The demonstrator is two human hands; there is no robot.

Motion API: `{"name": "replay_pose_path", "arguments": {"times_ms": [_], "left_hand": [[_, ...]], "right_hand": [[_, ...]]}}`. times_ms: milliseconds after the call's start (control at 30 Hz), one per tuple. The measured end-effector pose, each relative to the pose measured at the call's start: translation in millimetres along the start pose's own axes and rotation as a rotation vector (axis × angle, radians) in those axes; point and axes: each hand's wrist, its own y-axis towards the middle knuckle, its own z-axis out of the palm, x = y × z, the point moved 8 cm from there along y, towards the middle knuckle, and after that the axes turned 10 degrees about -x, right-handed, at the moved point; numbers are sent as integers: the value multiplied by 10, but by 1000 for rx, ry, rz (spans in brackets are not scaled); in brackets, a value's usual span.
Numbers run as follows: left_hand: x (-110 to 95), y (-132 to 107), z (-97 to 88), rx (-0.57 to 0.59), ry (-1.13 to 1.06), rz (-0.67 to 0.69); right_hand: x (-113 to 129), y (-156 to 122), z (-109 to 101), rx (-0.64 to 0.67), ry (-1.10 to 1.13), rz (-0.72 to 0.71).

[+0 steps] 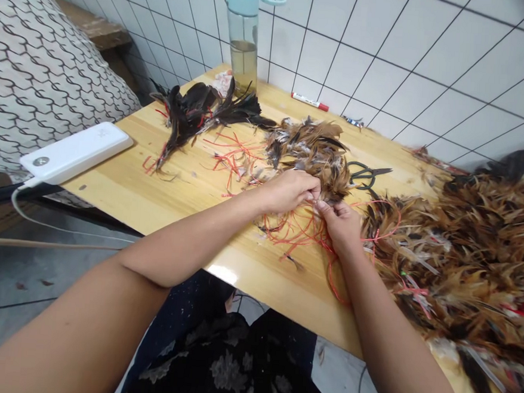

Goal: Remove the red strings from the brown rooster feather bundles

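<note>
My left hand [296,190] and my right hand [344,223] meet fingertip to fingertip above the table, both closed in a pinch. Red string [331,279] runs from between them and loops down beside my right wrist. Just beyond the fingers lies a bundle of brown feathers [322,144], its near end partly covered by the hands. Whether the fingertips also grip a feather quill is hidden. Loose cut red strings [286,237] are scattered on the wood beneath my hands.
Scissors [366,175] lie right of the bundle. A large brown feather pile [474,247] covers the table's right side. Black feathers [191,114], a water bottle [243,45] and a red-capped marker [310,101] are toward the back. A white power bank [79,152] sits on the left edge.
</note>
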Motion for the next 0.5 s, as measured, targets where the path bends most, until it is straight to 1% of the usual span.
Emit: {"name": "replay_pose_path", "arguments": {"times_ms": [167, 333, 400, 433, 500], "left_hand": [[-47, -8, 40, 9, 20, 26], [-76, -8, 76, 6, 21, 21], [-67, 4, 0, -45, 20, 17], [-42, 10, -71, -90, 25, 8], [77, 11, -258, -198, 57, -44]], "right_hand": [[-7, -1, 38, 40, 4, -12], [9, -15, 77, 79, 43, -4], [28, -26, 78, 84, 63, 2], [37, -32, 70, 79, 73, 8], [50, -45, 43, 66, 99, 27]]}}
